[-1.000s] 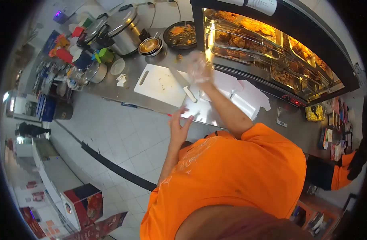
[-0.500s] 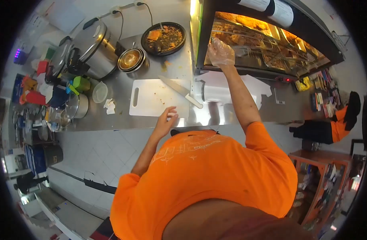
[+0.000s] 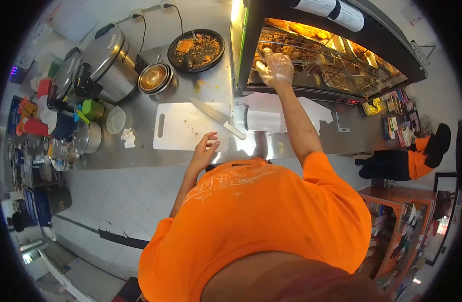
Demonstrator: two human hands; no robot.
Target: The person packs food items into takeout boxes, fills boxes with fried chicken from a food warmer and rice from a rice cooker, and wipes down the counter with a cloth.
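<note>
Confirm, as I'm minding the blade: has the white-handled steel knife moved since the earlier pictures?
No: judged against the white rectangular cutting board, the knife still slants across its upper right corner.

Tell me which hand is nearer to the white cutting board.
Left. The left hand is by the near right part of the white cutting board; the right hand is farther away, beyond its right side, at the lit food cabinet.
</note>
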